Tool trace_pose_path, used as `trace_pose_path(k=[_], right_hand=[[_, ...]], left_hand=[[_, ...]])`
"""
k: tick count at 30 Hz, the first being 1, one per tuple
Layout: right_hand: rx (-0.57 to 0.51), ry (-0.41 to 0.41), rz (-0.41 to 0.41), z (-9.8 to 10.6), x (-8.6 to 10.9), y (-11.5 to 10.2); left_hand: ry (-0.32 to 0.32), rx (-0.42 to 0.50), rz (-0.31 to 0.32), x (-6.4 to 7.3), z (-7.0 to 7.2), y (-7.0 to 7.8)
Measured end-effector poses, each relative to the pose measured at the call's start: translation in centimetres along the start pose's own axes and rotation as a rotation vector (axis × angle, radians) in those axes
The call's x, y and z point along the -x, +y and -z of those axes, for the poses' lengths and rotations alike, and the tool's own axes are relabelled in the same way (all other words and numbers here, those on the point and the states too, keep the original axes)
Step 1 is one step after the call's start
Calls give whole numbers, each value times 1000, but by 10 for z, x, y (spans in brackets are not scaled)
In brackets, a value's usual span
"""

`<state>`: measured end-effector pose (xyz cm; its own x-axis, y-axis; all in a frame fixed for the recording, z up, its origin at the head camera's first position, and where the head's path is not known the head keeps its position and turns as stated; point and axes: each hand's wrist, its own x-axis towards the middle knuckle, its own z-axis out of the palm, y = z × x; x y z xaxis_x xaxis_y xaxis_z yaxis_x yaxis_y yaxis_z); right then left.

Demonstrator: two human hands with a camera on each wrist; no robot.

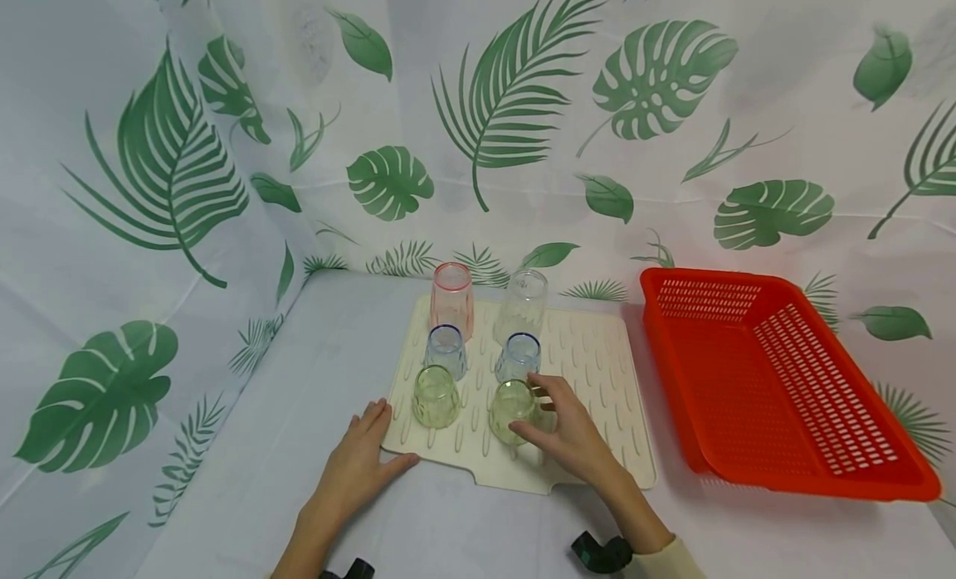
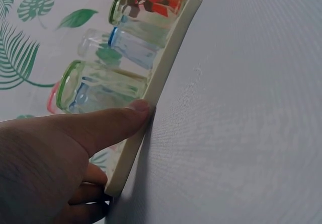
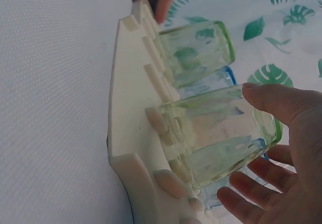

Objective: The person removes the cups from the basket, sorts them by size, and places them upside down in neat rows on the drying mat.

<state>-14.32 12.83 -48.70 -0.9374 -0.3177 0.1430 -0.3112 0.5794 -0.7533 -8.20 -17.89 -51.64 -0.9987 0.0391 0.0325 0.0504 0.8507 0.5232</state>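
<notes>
A ribbed cream draining board lies on the table and bears several upside-down-looking glasses. My left hand touches its near left corner, thumb along the front edge, fingers at the left edge. My right hand is around the right side of a green glass. In the right wrist view its thumb touches this glass, while the other fingers are spread beside it. Another green glass stands to the left. Behind are two blue-rimmed glasses, a pink-rimmed tall glass and a clear tall glass.
A red plastic basket with slotted walls stands to the right of the board. A white sheet with green leaves hangs behind and at the left. The table has a pale cover.
</notes>
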Motion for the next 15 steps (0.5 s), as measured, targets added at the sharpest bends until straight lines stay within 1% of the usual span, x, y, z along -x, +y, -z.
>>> trace_pose_path(k=[2,6,12,15], right_hand=[[2,-7,-8,0,0,-1],[12,1,9,2,0,-2],[51,37,37,9,0,-6],[44,58,42,13,1,-9]], left_hand=[[4,1,-9,0,0,-1],[13,-6,-25,0,-1,-2],[9,-9,-23,-1,-1,-2],[6,-4,-22,0,-1,-2]])
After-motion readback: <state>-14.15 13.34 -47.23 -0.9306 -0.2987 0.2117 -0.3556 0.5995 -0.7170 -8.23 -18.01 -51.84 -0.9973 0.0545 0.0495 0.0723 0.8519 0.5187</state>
